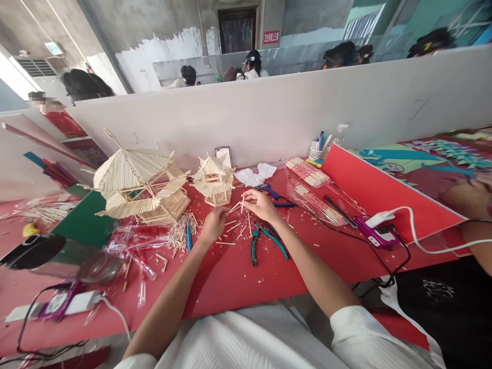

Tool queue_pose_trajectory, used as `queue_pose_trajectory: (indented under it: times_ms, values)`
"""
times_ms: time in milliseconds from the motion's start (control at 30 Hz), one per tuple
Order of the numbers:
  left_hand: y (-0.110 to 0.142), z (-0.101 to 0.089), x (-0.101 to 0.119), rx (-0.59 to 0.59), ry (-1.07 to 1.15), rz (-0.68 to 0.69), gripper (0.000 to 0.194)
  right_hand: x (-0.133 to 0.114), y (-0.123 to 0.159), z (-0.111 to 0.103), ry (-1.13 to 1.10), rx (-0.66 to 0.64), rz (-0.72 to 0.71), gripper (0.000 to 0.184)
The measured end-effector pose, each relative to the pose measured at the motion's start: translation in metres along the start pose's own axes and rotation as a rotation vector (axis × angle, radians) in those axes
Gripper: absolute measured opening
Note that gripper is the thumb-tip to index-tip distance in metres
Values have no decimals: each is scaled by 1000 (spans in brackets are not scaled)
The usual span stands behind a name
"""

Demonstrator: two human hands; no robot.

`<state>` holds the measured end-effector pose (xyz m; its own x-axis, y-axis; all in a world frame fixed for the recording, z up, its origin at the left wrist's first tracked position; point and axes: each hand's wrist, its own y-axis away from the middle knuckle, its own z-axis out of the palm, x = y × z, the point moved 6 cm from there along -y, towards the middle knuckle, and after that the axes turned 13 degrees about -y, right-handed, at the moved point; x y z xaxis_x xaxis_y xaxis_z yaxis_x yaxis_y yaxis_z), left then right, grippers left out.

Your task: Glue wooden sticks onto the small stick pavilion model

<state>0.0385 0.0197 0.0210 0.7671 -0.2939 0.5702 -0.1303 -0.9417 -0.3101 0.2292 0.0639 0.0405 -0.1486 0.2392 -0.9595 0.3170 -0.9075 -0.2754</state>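
My left hand (215,224) is closed in a pinch on a thin wooden stick (234,207) that points toward my other hand. Between the fingers of my right hand (258,205) a short wooden stick (242,205) stands nearly upright; the two sticks meet or nearly meet. Just behind them is a small pavilion model (216,182) built of sticks. A larger stick pavilion (140,184) stands farther left. Below my right hand lie green-handled pliers (265,240), and a blue glue gun (271,192) rests behind it. Loose cut sticks (241,231) are scattered under both hands.
A blue pen (189,236) lies by a stick pile (180,233). Bagged sticks (307,171) and a purple power strip (376,233) are at right. A red board (384,197) leans there, beside a co-worker's arm. At left lies a clear bottle (84,264). A white partition (269,110) bounds the back.
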Motion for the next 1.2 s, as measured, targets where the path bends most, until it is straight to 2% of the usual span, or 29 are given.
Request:
queue_pose_trajectory:
  times_ms: [200,333,467,567,767,900,1000,1200]
  values:
    - [12,3,9,-99,522,-134,35,5,2,13,-120,-19,64,29]
    - [15,5,15,-86,607,-161,37,10,3,22,-159,-15,65,29]
    - [15,2,17,-70,575,-124,35,15,5,25,-227,15,111,34]
    - [17,-3,23,-42,507,-23,28,14,6,25,-264,53,125,37]
    - [25,-8,33,21,240,190,36,10,9,28,-422,76,181,41]
    - [26,-14,32,125,97,256,24,8,11,31,-444,61,189,43]
    - [26,-18,31,145,90,262,22,5,11,31,-418,52,174,43]
    - [25,-20,28,89,158,148,22,6,12,33,-426,21,186,43]
